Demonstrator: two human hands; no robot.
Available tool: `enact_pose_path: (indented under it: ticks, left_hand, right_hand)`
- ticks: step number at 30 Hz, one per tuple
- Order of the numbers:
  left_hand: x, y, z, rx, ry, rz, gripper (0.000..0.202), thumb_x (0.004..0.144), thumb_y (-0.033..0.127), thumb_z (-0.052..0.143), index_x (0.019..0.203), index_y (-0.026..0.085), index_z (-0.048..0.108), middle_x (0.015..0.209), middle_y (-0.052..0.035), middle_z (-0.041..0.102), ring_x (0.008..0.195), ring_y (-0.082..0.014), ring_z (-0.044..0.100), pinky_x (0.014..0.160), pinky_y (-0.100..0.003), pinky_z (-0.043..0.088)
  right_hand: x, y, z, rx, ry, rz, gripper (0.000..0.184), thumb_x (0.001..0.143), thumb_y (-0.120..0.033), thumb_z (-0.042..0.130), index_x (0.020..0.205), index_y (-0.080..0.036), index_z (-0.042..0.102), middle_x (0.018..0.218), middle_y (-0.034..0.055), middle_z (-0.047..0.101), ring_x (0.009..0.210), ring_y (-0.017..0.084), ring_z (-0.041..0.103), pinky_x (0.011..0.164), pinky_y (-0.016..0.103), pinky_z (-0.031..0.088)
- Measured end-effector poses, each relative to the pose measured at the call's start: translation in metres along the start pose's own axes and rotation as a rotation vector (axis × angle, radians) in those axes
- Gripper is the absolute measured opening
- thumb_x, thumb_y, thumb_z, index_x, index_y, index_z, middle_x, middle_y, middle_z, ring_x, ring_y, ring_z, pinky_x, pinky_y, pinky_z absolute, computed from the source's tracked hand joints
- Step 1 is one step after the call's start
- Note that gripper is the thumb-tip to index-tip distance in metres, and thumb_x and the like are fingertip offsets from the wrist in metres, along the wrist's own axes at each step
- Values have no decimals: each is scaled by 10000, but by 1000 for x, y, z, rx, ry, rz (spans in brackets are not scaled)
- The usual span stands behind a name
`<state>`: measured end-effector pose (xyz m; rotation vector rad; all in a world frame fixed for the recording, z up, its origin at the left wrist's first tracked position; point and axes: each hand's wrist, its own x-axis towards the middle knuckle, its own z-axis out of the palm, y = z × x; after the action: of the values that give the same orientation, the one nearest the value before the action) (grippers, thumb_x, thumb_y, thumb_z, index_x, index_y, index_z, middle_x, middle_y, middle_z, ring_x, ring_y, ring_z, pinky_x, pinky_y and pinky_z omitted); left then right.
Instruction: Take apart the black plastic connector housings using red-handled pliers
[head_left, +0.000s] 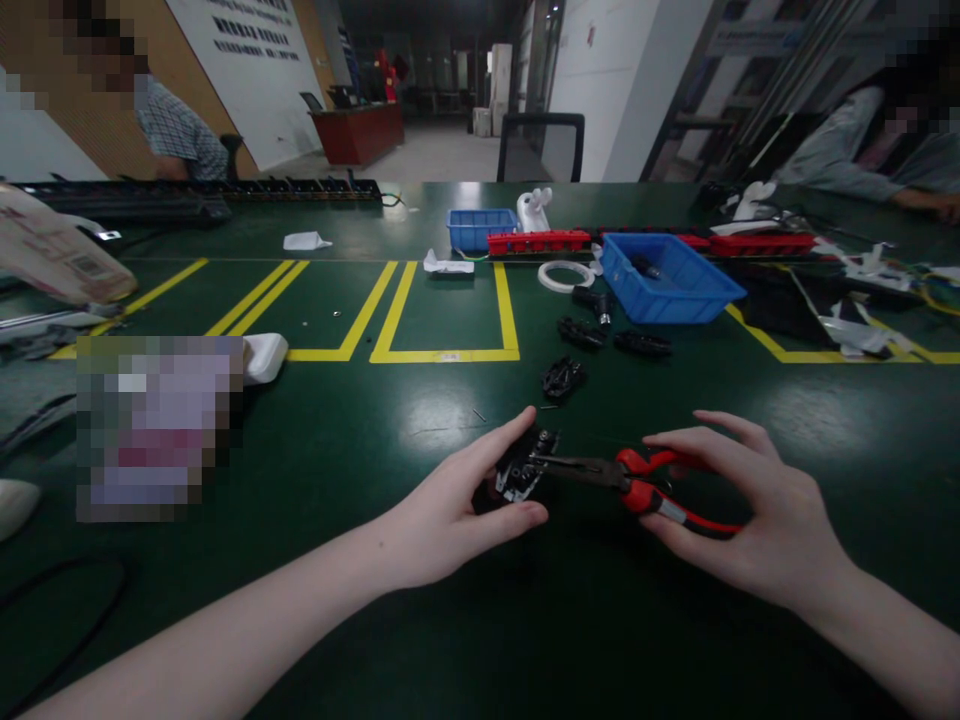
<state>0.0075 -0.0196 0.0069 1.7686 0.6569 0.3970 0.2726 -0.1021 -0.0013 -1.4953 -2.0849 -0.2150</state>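
Note:
My left hand (pixel 480 490) grips a small black part with metal bits (pixel 523 466), held between thumb and fingers above the green table. From the right, my right hand (pixel 750 500) holds red-handled long-nose pliers (pixel 637 480), its fingers wrapped around the handles. The tips of the pliers reach the face of the black part; whether they pinch anything there is too small to tell. Just beyond my left hand lies a similar black part (pixel 562 377). Two thin metal pins (pixel 480 416) rest on the table close by.
Farther out are more black parts (pixel 643 343), a blue bin (pixel 675 285), a tape ring (pixel 566 276) and red strips (pixel 540 242). A smaller blue basket (pixel 480 230) stands behind. Yellow tape (pixel 442 356) marks the table (pixel 337 620). People sit at the far left and right.

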Motion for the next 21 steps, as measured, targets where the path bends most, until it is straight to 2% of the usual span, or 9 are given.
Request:
enact_pose_path:
  ticks: [6,10,17,21]
  left_hand:
    - [1,-3,0,24,35,-16,767,856,340,589,1485,293,153,1483,-85,332,1255,-286,448,934,-429,496]
    - [0,-4,0,34,42,18,774,860,351,579,1490,278,135,1464,-100,349,1250,-295,448,906,-415,513]
    - [1,-6,1,96,38,10,756,885,337,546,1492,286,99,1307,-96,510,1202,-275,499,877,-399,519]
    - [2,-6,0,58,33,-5,773,870,348,570,1491,262,116,1215,-97,568,1129,-266,549,854,-395,524]
  right_hand:
    - [0,1,-1,-37,-16,-20,359,761,-374,588,1090,-256,505,893,54,699,779,300,672,841,575,471]
    - [-1,1,-1,-42,-15,-7,355,773,-388,581,1093,-260,495,888,57,696,777,301,668,830,574,471]
    - [3,-2,-2,-60,1,-15,324,778,-392,572,1064,-257,502,852,54,700,742,297,666,779,573,489]
    - [3,-3,-2,-50,-5,-14,330,771,-389,582,1065,-257,510,851,52,704,745,303,666,763,568,490]
